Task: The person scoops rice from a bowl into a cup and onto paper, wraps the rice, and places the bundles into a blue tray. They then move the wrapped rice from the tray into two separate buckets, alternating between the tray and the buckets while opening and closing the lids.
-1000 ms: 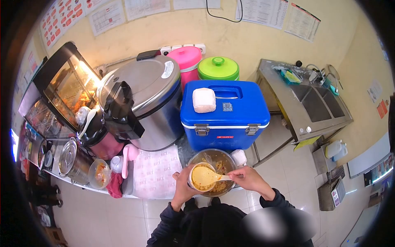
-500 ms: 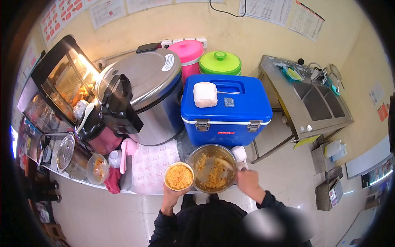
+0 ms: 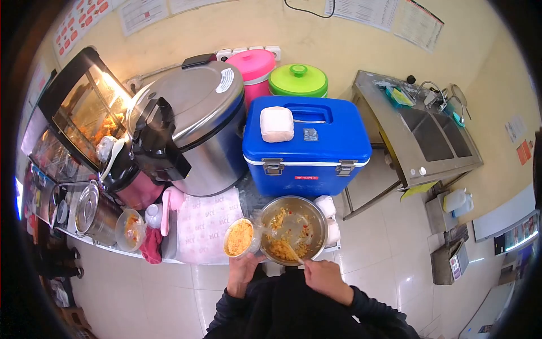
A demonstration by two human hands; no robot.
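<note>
In the head view, my left hand (image 3: 244, 269) is wrapped round a small tub of orange-yellow fried rice (image 3: 239, 237), which is tilted beside the rim of a steel mixing bowl (image 3: 315, 219). More of the rice lies loose in the bowl, mostly along its near side. My right hand (image 3: 327, 279) grips the handle of a pale spoon (image 3: 294, 254) at the bowl's near edge. The spoon's head is down in the rice, partly hidden. Printed wrapping paper (image 3: 208, 226) lies left of the tub.
Behind the bowl stands a blue cool box (image 3: 307, 144) with a white wrapped packet (image 3: 276, 124) on its lid. A large steel cooker (image 3: 212, 152) rises to its left. More white packets (image 3: 325, 207) sit right of the bowl. A steel sink (image 3: 429, 138) is at the far right.
My right hand has moved from the bowl's right side to its near edge, bringing the spoon into the near rice. The tub now tilts more beside the bowl.
</note>
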